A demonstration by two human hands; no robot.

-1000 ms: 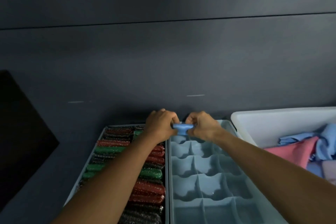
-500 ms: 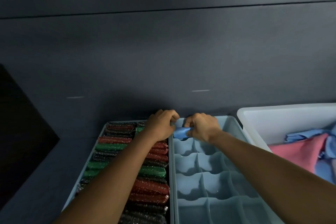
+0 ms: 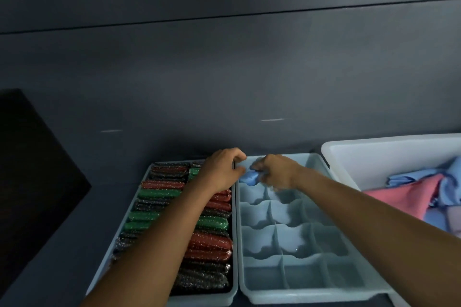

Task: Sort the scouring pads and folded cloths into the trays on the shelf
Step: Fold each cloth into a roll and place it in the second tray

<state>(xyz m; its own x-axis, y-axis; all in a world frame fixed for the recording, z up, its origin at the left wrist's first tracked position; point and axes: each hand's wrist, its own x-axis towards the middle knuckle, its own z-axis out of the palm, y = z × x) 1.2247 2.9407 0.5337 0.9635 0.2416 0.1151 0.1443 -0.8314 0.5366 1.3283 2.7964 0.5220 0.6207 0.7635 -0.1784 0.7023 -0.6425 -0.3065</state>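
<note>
Two bare forearms reach away from the viewer over two pale blue trays set side by side on a dark shelf [image 3: 62, 257]. The left tray [image 3: 207, 299] is packed with rows of glittery scouring pads [image 3: 209, 244] in red, green and silver-black. The divided tray [image 3: 311, 295] to its right has three columns of open compartments, and those near the viewer show bare bottoms.

At the far left corner compartment of this tray sits a blue folded cloth [image 3: 250, 178]. The right hand [image 3: 277, 172], slightly blurred, has its grip closed around the cloth from the right. The left hand [image 3: 222, 172] is curled just beside the cloth's left end, at the rim where the trays meet. Whether its grip holds the cloth or the rim cannot be told.

To the right stands a white bin [image 3: 374, 142] with loose pink and blue cloths [image 3: 409, 197]. Behind everything rises a dark wall [image 3: 224, 70].
</note>
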